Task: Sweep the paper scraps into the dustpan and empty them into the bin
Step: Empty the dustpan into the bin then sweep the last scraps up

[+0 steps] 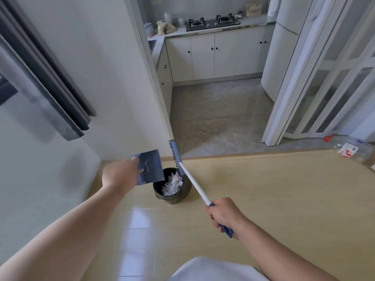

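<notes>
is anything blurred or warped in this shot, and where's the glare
Head view: the left hand and the dustpan it holds by the bin are smeared by motion, the right hand on the broom is sharper; the wide lens bows the folding door and curtain; glare lies on the floor at bottom centre.

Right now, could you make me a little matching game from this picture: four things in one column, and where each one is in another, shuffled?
Things:
1 dustpan
2 broom
3 bin
4 paper scraps

Places:
A lying inside the bin
B gripped by the right hand
C standing on the tan floor
D held by the left hand, tilted over the bin

Pairs: 1-D, 2-B, 3-C, 4-A.
</notes>
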Tool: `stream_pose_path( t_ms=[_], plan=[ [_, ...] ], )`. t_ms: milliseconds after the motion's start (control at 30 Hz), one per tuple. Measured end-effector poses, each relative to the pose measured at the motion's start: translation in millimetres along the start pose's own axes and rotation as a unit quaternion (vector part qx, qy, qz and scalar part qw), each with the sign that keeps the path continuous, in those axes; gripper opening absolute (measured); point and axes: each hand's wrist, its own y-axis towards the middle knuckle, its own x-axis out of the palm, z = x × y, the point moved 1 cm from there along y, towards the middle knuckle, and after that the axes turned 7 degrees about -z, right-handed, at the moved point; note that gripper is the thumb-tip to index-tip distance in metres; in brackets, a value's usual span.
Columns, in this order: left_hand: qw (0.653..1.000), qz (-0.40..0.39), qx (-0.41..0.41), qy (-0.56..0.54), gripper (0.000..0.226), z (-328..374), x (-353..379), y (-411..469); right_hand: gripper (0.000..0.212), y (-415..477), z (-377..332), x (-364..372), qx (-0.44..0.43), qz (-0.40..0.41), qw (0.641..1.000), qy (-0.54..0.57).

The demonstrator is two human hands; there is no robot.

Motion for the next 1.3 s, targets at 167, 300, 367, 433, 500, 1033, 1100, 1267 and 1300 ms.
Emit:
stream_pose_path(
  t_ms=[167, 300, 367, 433, 500, 1033, 1100, 1267, 1300],
  plan=[
    [0.985, 0.035, -0.133, -0.106, 0.028, -19, -21, -11, 0.012, 6, -5, 3, -0.013, -0.013, 1.000, -0.010],
    [0.960, 0.035, -0.226, -0.159, 0.033, -36, -23, -32, 0.011, 5, -13, 7, -0.034, -0.038, 0.998, -0.028],
    [0.945, 0.035, -0.274, -0.174, 0.035, -44, -24, -46, 0.010, 4, -16, 10, -0.044, -0.056, 0.997, -0.042],
    [0.928, 0.029, -0.321, -0.187, 0.035, -53, -23, -66, 0.011, 4, -17, 13, -0.054, -0.075, 0.994, -0.063],
    [0.911, 0.020, -0.357, -0.205, 0.037, -59, -20, -88, 0.011, 3, -18, 16, -0.065, -0.091, 0.990, -0.086],
    [0.728, -0.044, -0.608, -0.315, 0.051, -63, 62, -361, 0.010, -14, 40, 121, -0.014, -0.248, 0.920, -0.302],
    [0.698, -0.053, -0.629, -0.337, 0.058, -63, 74, -390, 0.019, -20, 52, 139, 0.003, -0.253, 0.907, -0.337],
    [0.675, -0.109, -0.648, -0.335, 0.066, -76, 111, -447, 0.012, -35, 73, 178, 0.017, -0.264, 0.872, -0.412],
    [0.673, -0.119, -0.648, -0.337, 0.066, -83, 119, -458, 0.008, -39, 75, 190, 0.020, -0.265, 0.863, -0.429]
  ],
)
